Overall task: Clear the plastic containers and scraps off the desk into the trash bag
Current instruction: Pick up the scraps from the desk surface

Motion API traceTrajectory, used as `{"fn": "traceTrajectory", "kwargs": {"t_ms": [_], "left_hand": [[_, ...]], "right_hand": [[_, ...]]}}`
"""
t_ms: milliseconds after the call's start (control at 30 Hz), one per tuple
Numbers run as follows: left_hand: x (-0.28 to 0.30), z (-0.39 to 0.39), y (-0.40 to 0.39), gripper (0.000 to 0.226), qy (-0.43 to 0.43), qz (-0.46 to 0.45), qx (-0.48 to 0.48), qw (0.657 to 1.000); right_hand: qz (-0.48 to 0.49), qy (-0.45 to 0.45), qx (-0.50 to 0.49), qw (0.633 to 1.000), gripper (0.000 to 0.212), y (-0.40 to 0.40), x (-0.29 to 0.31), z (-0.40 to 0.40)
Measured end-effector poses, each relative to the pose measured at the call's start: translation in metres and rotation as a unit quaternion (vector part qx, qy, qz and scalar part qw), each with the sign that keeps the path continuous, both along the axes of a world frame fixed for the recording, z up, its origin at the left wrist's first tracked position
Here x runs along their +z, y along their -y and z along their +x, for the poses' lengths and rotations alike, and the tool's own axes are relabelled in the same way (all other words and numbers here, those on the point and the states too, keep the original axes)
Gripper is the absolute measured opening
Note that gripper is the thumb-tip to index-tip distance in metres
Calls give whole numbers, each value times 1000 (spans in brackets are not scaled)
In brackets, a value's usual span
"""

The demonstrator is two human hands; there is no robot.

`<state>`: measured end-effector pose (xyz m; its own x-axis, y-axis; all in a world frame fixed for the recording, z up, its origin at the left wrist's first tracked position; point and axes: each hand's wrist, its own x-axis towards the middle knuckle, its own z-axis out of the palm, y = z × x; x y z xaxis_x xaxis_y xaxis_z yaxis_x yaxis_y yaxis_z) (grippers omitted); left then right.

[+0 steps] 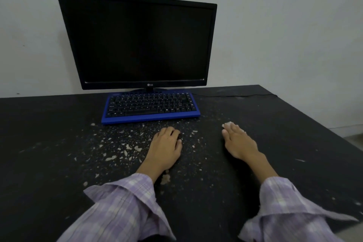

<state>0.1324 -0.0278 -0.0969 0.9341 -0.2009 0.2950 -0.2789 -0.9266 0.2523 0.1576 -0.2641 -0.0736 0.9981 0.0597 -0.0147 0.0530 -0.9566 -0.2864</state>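
Scrap-littered black desk, pale wall

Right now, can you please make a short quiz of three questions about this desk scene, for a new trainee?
1. True or false: the monitor screen is lit.
2. Multiple choice: where do most scraps lie? A) on the keyboard B) on the desk in front of the keyboard, around the left hand C) behind the monitor
3. Short answer: what lies at the fingertips of the right hand?

Key
1. False: the screen is dark.
2. B.
3. A small whitish scrap; whether the fingers pinch it or only touch it cannot be told. No plastic container or trash bag is in view.
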Motion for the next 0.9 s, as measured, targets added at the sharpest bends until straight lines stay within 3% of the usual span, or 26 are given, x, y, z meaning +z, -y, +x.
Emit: {"fn": "traceTrajectory", "kwargs": {"t_ms": [267, 533, 900], "left_hand": [[8, -7, 4, 39, -6, 16, 2, 1000], [17, -39, -21, 34, -10, -7, 27, 1000], [20, -78, -79, 31, -24, -111, 58, 992]], "right_hand": [[-11, 28, 130, 991, 52, -67, -11, -79], [-8, 5, 176, 984, 54, -117, -7, -64], [43, 29, 321, 946, 48, -145, -10, -96]]}}
